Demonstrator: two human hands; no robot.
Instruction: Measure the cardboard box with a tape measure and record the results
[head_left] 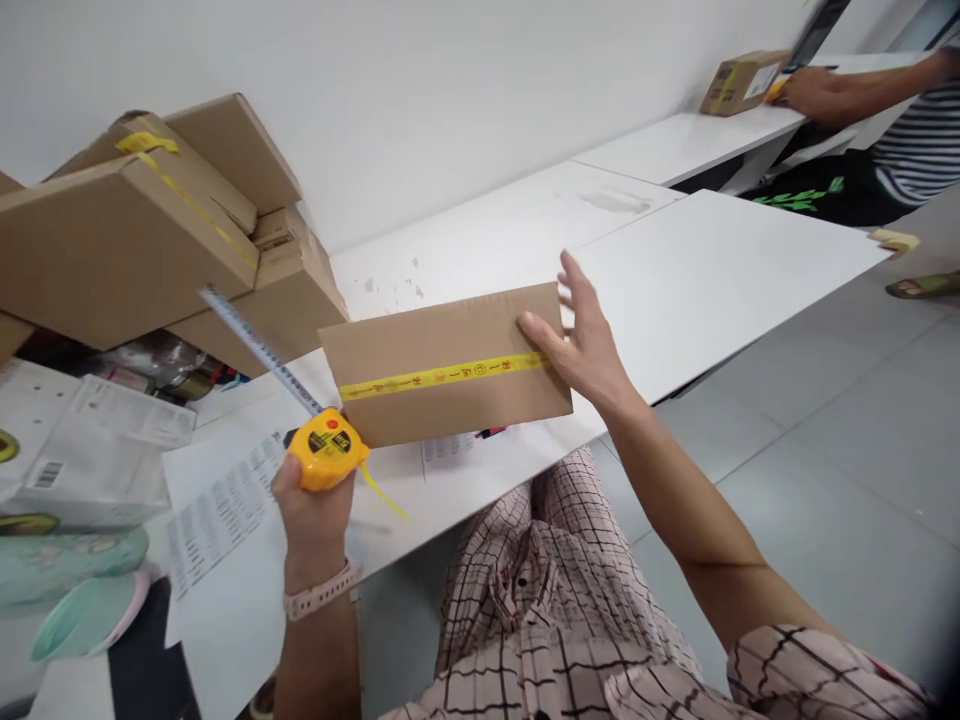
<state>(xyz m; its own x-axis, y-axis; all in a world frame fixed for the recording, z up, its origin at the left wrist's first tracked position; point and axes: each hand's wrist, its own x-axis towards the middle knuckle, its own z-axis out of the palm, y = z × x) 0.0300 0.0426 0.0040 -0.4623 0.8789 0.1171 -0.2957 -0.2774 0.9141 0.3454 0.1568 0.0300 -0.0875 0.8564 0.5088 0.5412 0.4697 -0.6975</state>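
While the left hand is clasping a rounded yellow plastic tape measure with a black label, a thin silvery metal blade is projecting from the case toward the upper left. Fingers and thumb are closing around its lower part, a hold that is probably steadying the case while leaving the blade free. A narrow yellow strap is dangling from the other side.

Just beside the case, a long brown cardboard box is occupying the space over the glossy white tabletop, its yellow printed packing tape running lengthwise. The right hand is meeting the box's right end, thumb lying on the upper face and fingers spreading past the edge, seemingly to steady that end; whether they are pinching it, I cannot tell.

A white printed paper sheet is lying flat left of the left hand, leaving its lines readable from above. Larger brown cardboard boxes are leaning together beyond it, apparently supporting one another near the wall. Far right, another person's hands are working beside a small taped carton.
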